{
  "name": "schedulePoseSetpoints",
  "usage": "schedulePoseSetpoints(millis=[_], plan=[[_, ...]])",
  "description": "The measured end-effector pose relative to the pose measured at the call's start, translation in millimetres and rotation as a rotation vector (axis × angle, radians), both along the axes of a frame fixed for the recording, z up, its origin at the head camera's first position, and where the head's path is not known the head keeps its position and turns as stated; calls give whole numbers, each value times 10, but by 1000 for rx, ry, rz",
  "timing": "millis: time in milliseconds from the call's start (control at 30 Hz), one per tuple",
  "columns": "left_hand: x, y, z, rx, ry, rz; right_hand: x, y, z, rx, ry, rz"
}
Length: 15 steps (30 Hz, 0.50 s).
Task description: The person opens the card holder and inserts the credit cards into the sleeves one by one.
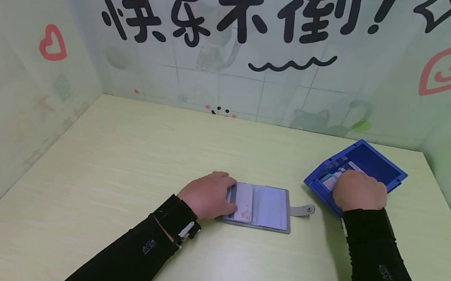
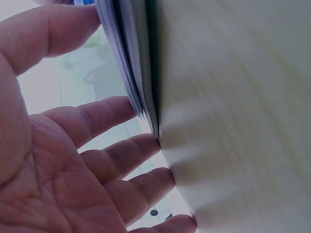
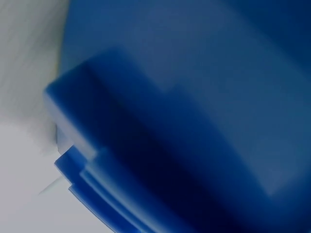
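An open grey card holder (image 1: 272, 208) with clear plastic pockets lies flat on the table, its strap with a snap pointing right. My left hand (image 1: 208, 195) holds it at the left side, thumb and index finger touching it. In the left wrist view, the holder's layered edge (image 2: 131, 63) meets those fingers, while other fingertips rest on the tabletop. My right hand (image 1: 360, 191) reaches down into a blue plastic box (image 1: 376, 163) containing several cards (image 1: 329, 182). Its fingers are hidden in the head view. Only blurred blue box walls (image 3: 146, 131) fill most of the right wrist view.
The pale wooden table (image 1: 139, 146) runs back to a printed backdrop (image 1: 234, 87) with dark lettering and red hearts. Similar fabric walls close off the left and right sides. The box stands near the table's back right, tilted toward me.
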<state>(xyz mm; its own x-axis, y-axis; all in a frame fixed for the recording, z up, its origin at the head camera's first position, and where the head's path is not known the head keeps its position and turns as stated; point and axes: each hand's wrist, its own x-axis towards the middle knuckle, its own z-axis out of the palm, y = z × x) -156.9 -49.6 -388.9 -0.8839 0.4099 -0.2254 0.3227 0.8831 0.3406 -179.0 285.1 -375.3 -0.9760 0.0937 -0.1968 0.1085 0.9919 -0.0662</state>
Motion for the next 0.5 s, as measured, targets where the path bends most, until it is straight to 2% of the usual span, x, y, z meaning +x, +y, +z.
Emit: schedulePoseSetpoints(millis=[500], plan=[[3,-2,9,5,-1,7,27,-1,23,-13,1,6]])
